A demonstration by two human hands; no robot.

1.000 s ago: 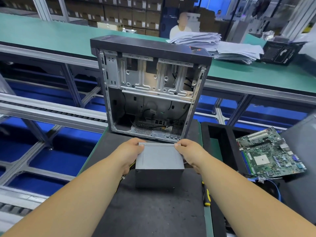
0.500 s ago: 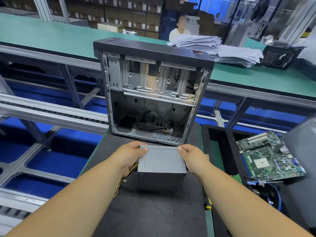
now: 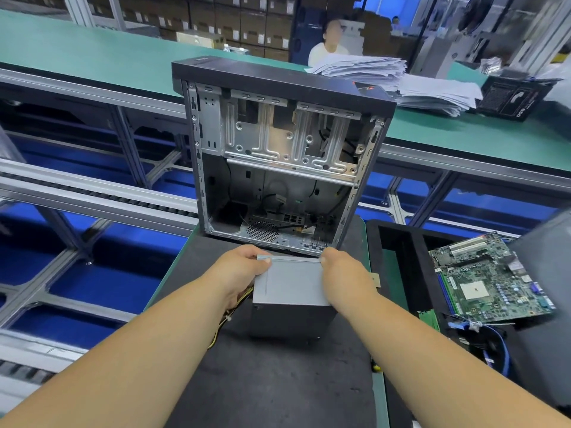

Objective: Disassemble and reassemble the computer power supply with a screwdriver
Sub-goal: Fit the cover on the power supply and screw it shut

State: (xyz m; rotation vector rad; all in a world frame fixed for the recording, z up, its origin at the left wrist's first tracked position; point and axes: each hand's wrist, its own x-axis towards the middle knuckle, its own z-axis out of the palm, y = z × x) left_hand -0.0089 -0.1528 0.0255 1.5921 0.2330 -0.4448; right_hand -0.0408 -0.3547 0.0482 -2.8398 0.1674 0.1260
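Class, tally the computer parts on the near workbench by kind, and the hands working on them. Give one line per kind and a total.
Computer case: 1
Power supply: 1
Circuit board: 1
Hands: 2, the left hand and the right hand, both gripping the power supply
Total: 5

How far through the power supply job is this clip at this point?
Done: the power supply is out of the open computer case, on the black mat. In hand: left hand and right hand grip its far corners. Left: refitting and screwing it into the case; only a yellow handle, likely the screwdriver, shows.
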